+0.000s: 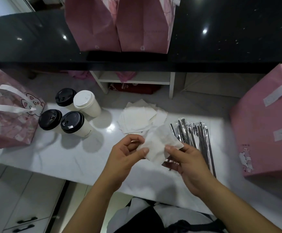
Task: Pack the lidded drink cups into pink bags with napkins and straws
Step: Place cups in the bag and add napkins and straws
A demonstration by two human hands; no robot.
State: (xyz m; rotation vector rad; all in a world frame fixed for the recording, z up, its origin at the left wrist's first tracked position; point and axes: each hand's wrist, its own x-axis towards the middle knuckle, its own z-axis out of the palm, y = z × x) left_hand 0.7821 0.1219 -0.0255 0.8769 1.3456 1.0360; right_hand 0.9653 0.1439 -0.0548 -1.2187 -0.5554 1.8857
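Head view: curled fingers of left hand [128, 154] and right hand [188, 163] pinch one napkin [159, 146].

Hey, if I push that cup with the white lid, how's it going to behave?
The white-lidded cup is tall on a narrower base, so a high push would probably tip it. The white counter looks glossy, so a low push likely slides it. Its lid hides the fill, so weight is unclear.
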